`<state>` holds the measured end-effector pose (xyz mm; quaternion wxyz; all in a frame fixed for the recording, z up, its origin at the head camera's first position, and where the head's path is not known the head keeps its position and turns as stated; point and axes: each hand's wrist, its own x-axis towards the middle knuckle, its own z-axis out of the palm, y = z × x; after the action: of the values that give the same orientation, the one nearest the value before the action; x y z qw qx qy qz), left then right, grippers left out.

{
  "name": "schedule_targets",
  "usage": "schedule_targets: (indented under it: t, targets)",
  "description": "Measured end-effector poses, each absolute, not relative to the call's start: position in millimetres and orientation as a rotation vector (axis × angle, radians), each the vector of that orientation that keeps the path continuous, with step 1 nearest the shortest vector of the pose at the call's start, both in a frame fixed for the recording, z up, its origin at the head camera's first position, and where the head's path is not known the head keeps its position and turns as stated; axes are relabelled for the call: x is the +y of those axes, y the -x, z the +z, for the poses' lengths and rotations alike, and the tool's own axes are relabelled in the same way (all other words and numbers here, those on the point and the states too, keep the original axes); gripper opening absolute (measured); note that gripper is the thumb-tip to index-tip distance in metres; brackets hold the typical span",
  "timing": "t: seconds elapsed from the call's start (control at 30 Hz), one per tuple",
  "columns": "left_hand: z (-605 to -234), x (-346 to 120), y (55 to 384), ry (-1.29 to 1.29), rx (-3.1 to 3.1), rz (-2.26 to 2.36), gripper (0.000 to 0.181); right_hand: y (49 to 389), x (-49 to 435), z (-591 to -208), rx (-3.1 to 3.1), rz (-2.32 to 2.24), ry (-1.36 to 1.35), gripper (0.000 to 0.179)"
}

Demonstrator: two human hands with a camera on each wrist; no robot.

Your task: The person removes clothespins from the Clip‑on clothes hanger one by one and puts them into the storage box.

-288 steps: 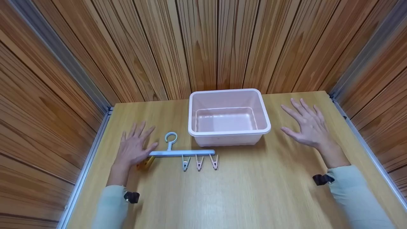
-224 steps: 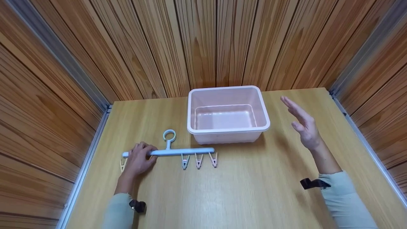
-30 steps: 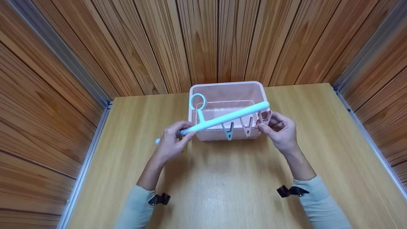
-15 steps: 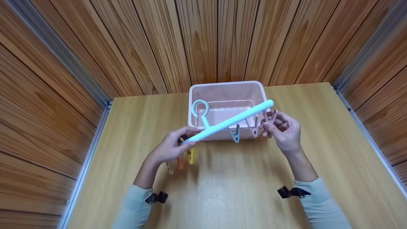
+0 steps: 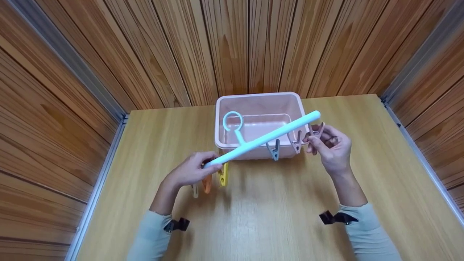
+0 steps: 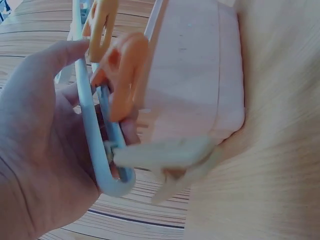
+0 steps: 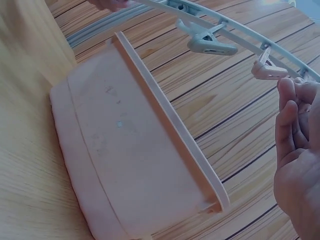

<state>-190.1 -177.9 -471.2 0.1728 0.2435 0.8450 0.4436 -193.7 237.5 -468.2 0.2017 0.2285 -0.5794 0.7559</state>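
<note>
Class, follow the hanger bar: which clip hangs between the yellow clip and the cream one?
The orange clip hangs between the yellow clip and the cream clip, as the head and left wrist views show.

The hanger is light blue, basin pink, wall striped brown.

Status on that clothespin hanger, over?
Left hand grips clothespin hanger; right hand pinches end pink clothespin. Hanger off table. Pink basin close, nothing visibly blocking.
</note>
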Motion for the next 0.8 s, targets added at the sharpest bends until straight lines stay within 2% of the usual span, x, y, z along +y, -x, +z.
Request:
schedule_targets:
  t: [0.43,0.67,0.8]
  targets:
    - [-479.9,-186.6,188.3,-0.614,2.465,1.309,0.027,194.5,248.9,-464.1,-1.700,2.170,-0.677,0.034]
    - [-478.1,-183.2,187.2,-0.522,2.536,1.291,0.033,192.2,248.2,-454.0,-1.876,2.181,-0.562,0.031]
    - [-477.8,-178.9,185.6,-0.498,2.600,1.292,0.029,192.5,247.7,-450.9,-1.918,2.203,-0.495,0.024]
